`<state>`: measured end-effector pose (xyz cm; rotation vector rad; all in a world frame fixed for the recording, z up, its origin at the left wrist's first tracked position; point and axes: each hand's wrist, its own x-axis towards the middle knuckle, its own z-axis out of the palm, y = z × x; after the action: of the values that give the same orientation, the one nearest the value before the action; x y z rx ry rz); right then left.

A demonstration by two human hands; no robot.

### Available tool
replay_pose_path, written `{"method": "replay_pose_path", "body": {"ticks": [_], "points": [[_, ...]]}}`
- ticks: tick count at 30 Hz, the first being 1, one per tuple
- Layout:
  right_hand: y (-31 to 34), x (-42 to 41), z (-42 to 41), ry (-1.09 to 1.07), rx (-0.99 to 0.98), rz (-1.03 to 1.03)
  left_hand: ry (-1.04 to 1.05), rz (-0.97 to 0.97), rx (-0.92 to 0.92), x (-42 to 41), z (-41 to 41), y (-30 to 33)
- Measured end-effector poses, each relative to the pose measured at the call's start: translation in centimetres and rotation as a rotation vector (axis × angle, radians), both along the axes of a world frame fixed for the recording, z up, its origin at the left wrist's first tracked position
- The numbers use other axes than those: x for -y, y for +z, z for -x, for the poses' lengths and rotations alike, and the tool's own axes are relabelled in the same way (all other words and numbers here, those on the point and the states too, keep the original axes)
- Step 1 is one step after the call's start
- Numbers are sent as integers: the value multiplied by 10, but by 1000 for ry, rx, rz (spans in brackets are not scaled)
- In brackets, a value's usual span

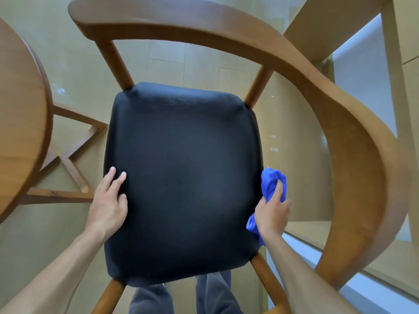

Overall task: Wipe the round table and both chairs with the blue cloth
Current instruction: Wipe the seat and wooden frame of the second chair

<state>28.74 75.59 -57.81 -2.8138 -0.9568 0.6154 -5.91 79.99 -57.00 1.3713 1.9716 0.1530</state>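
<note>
A wooden chair with a curved backrest (353, 132) and a black padded seat (181, 177) fills the head view below me. My left hand (108, 200) rests on the seat's left edge, fingers lying fairly straight on the padding. My right hand (272, 211) grips the bunched blue cloth (269, 182) against the seat's right edge. The round wooden table (20, 123) shows at the far left, only partly in view. A second chair is not in view.
The table's crossed wooden base (68, 164) stands on the beige floor left of the chair. A wooden frame and window glass (362, 69) run along the right side. My legs in grey trousers (181, 298) are under the seat's near edge.
</note>
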Motion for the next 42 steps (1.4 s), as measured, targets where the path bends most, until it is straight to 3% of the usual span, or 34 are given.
{"method": "replay_pose_path", "body": {"ticks": [4,8,11,14,23,34,39,42], "points": [[12,5,35,-87,54,96,-11,17,31,-1,1,4],[24,23,123,-120,10,195,-107,75,62,-8,16,8],[26,30,202,-19,-48,268,-187,148,95,-9,28,13],[28,36,230,160,-81,305,-271,204,104,-6,40,18],[84,42,180,482,-500,231,-410,298,24,19,54,33],[201,98,88,413,-328,-353,-342,219,14,77,47,85],[235,150,61,411,-169,-473,-240,180,-21,107,55,111],[222,184,73,427,-83,-399,-191,134,-31,127,62,127]]}}
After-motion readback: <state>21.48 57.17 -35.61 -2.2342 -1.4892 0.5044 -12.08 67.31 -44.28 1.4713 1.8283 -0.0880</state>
